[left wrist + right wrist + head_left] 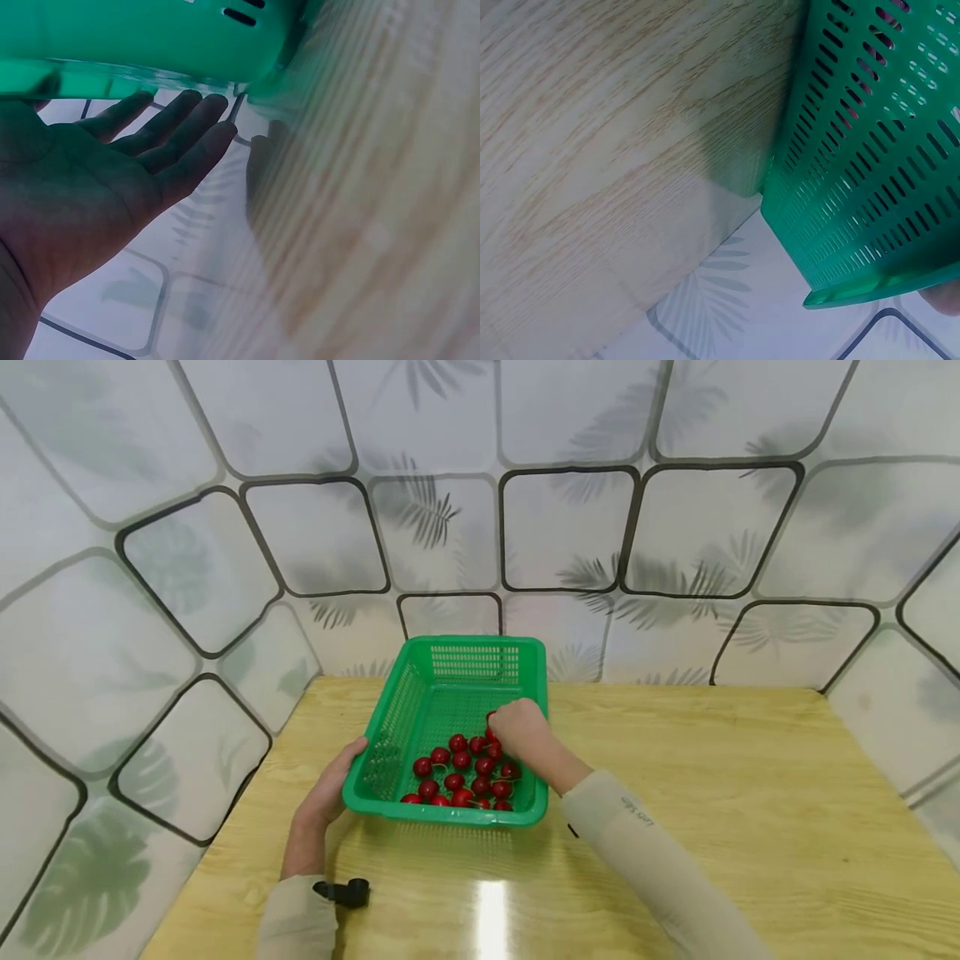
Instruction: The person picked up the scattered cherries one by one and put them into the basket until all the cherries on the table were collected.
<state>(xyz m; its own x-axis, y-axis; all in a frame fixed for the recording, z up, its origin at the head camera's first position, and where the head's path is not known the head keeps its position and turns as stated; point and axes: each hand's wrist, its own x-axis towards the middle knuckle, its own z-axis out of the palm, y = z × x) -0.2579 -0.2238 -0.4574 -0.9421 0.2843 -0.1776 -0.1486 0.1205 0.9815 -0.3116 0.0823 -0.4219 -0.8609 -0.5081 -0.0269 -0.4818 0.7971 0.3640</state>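
A green plastic basket (450,697) stands on the table, with several dark red cherries (453,782) gathered in its near and right part, some with stems. My left hand (330,787) is at the basket's left side, by the rim. In the left wrist view its fingers (187,154) reach out fairly straight below the rim, the palm free. My right hand (521,727) is inside the basket at the right, fingers curled at a red cherry (491,734); its fingertips are mostly hidden. From the right wrist, the slotted basket wall (870,172) covers most of that hand.
The wooden table (712,793) extends to the right and in front of the basket. Behind and to the left rises a patterned wall (570,527). A black strap with a small device (348,892) is on the left wrist.
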